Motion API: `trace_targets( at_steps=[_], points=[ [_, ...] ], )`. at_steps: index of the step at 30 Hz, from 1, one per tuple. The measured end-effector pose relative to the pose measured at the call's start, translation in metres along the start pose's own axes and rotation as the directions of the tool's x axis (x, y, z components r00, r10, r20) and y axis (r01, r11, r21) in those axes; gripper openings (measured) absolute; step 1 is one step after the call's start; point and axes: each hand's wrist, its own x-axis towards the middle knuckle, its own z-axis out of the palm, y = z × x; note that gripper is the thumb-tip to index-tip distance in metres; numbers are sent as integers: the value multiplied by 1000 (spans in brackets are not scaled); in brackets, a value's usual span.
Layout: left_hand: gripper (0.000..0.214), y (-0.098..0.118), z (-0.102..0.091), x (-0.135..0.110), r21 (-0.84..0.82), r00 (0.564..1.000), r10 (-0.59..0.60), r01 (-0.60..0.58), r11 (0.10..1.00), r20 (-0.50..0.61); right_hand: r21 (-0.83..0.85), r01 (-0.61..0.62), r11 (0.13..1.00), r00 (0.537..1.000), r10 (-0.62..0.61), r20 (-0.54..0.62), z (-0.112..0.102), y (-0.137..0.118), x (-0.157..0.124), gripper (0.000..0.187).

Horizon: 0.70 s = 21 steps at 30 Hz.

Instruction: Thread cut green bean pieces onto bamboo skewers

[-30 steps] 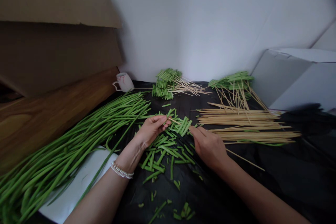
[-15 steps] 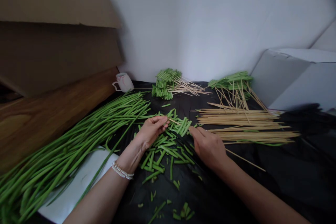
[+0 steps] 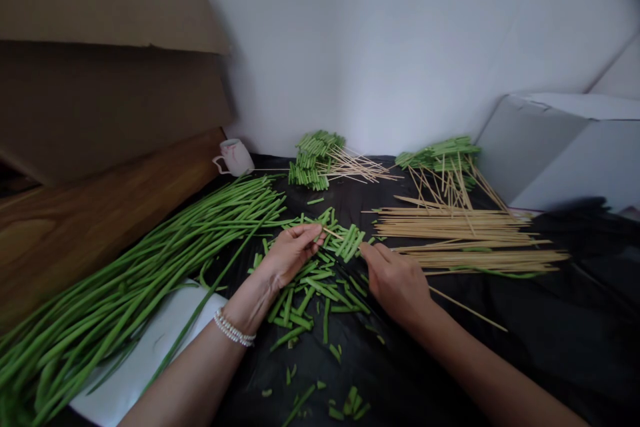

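Head view: left hand (image 3: 287,255), frame centre, fingertips pinched together on a short bean piece (image 3: 314,235) at the skewer tip. Right hand (image 3: 395,280), just right of centre, closed around the skewer (image 3: 465,308), whose butt trails out lower right; a row of pieces (image 3: 350,241) is already threaded between the hands. Skewer looks light, thin, stiff but snappable, sharp-tipped: grip near the threaded end, not the tail. Pieces look light, soft, easy to split, likely slick: pinch at the sides, pierce mid-length. Loose cut pieces (image 3: 310,293) lie under and below the hands on the black sheet (image 3: 550,347). Long beans (image 3: 150,267) fill the left, spare skewers (image 3: 465,240) the right, finished bundles (image 3: 315,157) upper centre, cup (image 3: 235,156) beside them. Open room only at lower right; white box (image 3: 565,147) bounds the right edge.
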Motion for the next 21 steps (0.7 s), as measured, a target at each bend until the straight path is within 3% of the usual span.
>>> trace_targets(
  at_steps=[13,21],
  points=[
    [22,-3,0,0,12,999,23,-23,1000,43,11,-7,1000,1000,7,3,0,-1,-1,28],
    [24,-7,9,-6,4,999,-29,29,1000,18,7,7,1000,1000,-7,6,0,-4,-1,29]
  ],
)
